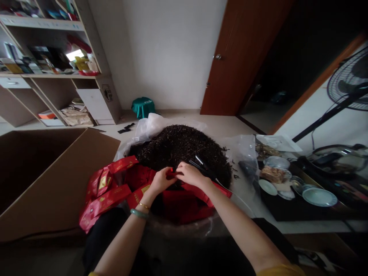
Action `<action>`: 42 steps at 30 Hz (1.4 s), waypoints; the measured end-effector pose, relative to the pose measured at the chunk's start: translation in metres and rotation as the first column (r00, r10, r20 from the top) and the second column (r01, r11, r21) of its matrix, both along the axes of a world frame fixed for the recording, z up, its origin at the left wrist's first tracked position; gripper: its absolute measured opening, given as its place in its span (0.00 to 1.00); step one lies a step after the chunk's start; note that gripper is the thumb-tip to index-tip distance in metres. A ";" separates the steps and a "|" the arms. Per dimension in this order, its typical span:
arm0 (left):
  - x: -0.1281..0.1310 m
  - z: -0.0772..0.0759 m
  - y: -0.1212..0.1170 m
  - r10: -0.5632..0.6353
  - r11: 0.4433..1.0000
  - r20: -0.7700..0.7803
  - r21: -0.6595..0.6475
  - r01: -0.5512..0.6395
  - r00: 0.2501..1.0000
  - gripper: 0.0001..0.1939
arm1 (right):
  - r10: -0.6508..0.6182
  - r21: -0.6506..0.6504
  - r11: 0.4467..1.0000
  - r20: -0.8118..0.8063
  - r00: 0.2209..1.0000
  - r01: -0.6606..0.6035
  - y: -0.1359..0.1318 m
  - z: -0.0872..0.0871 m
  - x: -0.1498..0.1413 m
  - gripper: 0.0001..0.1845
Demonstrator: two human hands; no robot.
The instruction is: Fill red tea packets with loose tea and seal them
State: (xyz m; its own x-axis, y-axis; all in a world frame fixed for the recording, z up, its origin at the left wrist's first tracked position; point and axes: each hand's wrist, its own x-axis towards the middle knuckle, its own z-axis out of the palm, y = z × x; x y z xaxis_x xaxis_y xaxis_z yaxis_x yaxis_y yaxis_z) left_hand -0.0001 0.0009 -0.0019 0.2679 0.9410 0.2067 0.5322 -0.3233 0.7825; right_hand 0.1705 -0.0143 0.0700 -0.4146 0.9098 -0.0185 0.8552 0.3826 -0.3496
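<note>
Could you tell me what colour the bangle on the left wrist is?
The bangle is pale green, in the head view.

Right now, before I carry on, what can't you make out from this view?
All in the head view:
- Red piece: mostly covered by the fingers of the left hand and right hand.
- Lettering on the red packets: too small and blurred.
- Bottom of the cardboard box: lost in shadow, cut off by the left edge.
- Room past the brown door: too dark.
- Fan: cut off by the right edge.
</note>
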 end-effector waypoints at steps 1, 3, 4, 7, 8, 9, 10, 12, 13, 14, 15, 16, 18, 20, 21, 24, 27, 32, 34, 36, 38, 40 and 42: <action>-0.001 0.001 0.001 0.011 0.999 0.032 -0.035 -0.010 0.999 0.20 | -0.012 0.039 0.999 -0.026 1.000 0.013 0.000 0.001 0.002 0.07; -0.002 0.001 0.002 0.035 0.996 0.100 -0.091 -0.026 0.994 0.19 | -0.038 0.084 0.996 -0.026 0.999 0.040 0.001 0.002 0.006 0.10; -0.002 0.001 0.002 0.045 0.994 0.131 -0.109 -0.031 0.990 0.19 | -0.038 0.076 0.996 0.012 0.999 0.037 0.001 0.003 0.007 0.12; -0.003 0.001 0.004 0.037 0.990 0.211 -0.140 -0.007 0.977 0.19 | 0.011 -0.032 0.999 0.168 0.986 -0.006 0.001 0.002 0.003 0.14; -0.003 0.002 0.004 0.023 0.989 0.237 -0.148 0.013 0.971 0.19 | 0.022 -0.068 0.998 0.195 0.980 -0.009 0.001 0.001 0.001 0.15; -0.004 0.003 0.005 0.007 0.987 0.260 -0.157 0.035 0.966 0.19 | 0.027 -0.091 0.996 0.204 0.979 -0.008 0.001 0.001 0.000 0.16; -0.005 0.004 0.005 -0.008 0.984 0.277 -0.169 0.056 0.961 0.20 | 0.026 -0.100 0.995 0.200 0.979 -0.006 0.000 0.001 -0.002 0.17; -0.007 0.008 0.006 -0.026 0.978 0.300 -0.188 0.086 0.953 0.19 | 0.021 -0.082 0.997 0.185 0.983 -0.006 0.000 0.001 -0.002 0.16; -0.008 0.010 0.006 -0.025 0.977 0.310 -0.195 0.089 0.950 0.18 | 0.018 -0.055 0.998 0.169 0.985 -0.008 0.000 0.000 0.000 0.15; -0.009 0.012 0.006 -0.015 0.976 0.324 -0.202 0.084 0.946 0.18 | 0.011 -0.018 1.000 0.139 0.990 -0.009 0.000 0.000 0.002 0.12; -0.009 0.015 0.006 0.002 0.974 0.345 -0.212 0.076 0.939 0.17 | 0.005 0.026 1.000 0.087 0.996 -0.007 0.000 -0.001 0.004 0.10; -0.008 0.017 0.006 0.021 0.972 0.375 -0.225 0.069 0.927 0.17 | 0.000 0.068 0.998 0.008 1.000 -0.001 0.001 -0.002 0.007 0.08; -0.007 0.022 0.004 0.055 0.962 0.450 -0.262 0.072 0.891 0.18 | -0.012 0.117 0.992 -0.207 0.978 0.037 0.001 -0.006 0.013 0.10; -0.005 0.026 0.001 0.062 0.949 0.525 -0.294 0.112 0.849 0.18 | -0.052 0.099 0.990 -0.407 0.912 0.100 0.002 -0.012 0.017 0.16; -0.004 0.028 -0.001 0.057 0.942 0.555 -0.304 0.139 0.830 0.18 | -0.075 0.075 0.989 -0.477 0.876 0.126 0.001 -0.015 0.018 0.19; 0.000 0.032 -0.006 0.035 0.922 0.608 -0.325 0.208 0.793 0.18 | -0.082 0.038 0.991 -0.574 0.815 0.127 -0.001 -0.021 0.020 0.14; 0.003 0.033 -0.010 0.053 0.928 0.633 -0.316 0.196 0.773 0.19 | -0.065 0.030 0.994 -0.622 0.781 0.107 -0.004 -0.019 0.020 0.08; 0.007 0.030 -0.013 0.127 0.947 0.631 -0.307 0.095 0.765 0.19 | -0.105 0.059 0.981 -0.636 0.764 0.184 -0.008 -0.013 0.016 0.09; 0.008 0.027 -0.013 0.142 0.943 0.597 -0.325 0.076 0.789 0.19 | -0.105 0.059 0.982 -0.626 0.773 0.181 -0.008 -0.012 0.014 0.08; 0.007 0.025 -0.014 0.147 0.944 0.564 -0.326 0.055 0.813 0.18 | -0.100 0.032 0.988 -0.607 0.789 0.150 -0.008 -0.013 0.012 0.08; 0.008 0.023 -0.015 0.154 0.949 0.558 -0.314 0.035 0.815 0.17 | -0.092 0.018 0.992 -0.582 0.808 0.126 -0.007 -0.013 0.011 0.09; 0.009 0.024 -0.017 0.146 0.952 0.588 -0.302 0.049 0.796 0.18 | -0.081 0.042 0.991 -0.570 0.817 0.127 -0.007 -0.014 0.010 0.08; 0.011 0.025 -0.019 0.098 0.951 0.629 -0.288 0.115 0.771 0.22 | -0.077 0.079 0.985 -0.584 0.808 0.151 -0.008 -0.014 0.008 0.07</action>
State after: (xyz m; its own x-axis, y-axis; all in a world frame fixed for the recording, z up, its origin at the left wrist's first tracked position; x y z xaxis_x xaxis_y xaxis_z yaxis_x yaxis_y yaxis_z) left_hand 0.0109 -0.0183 0.0232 0.1851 0.9816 0.0463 -0.1166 -0.0249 0.9929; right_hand 0.1790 -0.0222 0.0562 -0.2082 0.9314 0.2985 0.5500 0.3639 -0.7517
